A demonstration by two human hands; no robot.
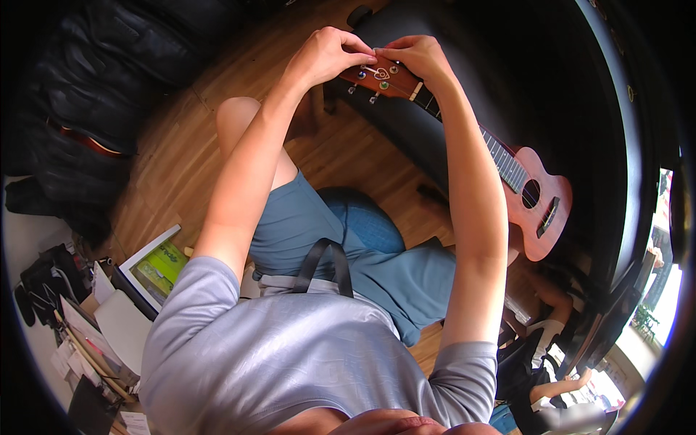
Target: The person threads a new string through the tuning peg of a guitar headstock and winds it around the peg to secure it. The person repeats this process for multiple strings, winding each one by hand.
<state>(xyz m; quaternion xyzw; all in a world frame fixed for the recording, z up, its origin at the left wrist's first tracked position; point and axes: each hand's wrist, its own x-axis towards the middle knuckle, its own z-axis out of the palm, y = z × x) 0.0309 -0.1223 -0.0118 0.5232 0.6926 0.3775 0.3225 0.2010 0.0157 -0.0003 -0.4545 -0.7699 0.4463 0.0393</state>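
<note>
A small reddish-brown ukulele (533,225) lies diagonally, its body at the right and its headstock (391,80) up at the top middle, by a black padded surface (395,29). My left hand (326,56) pinches at the upper end of the headstock, thumb and fingertips close together. My right hand (420,58) meets it there from the other side, fingers also pinched. Whatever lies between my fingertips is too small to make out. Tuning pegs and a heart-shaped design show just below my fingers. My right forearm hides part of the neck.
Black leather-like covers (72,87) fill the upper left. Papers (76,326) and a green-screened or green-covered flat object (156,268) lie at lower left. Wooden floor (167,167) surrounds my legs. A glossy black panel stands at right, near another person's arm (558,388), possibly a reflection.
</note>
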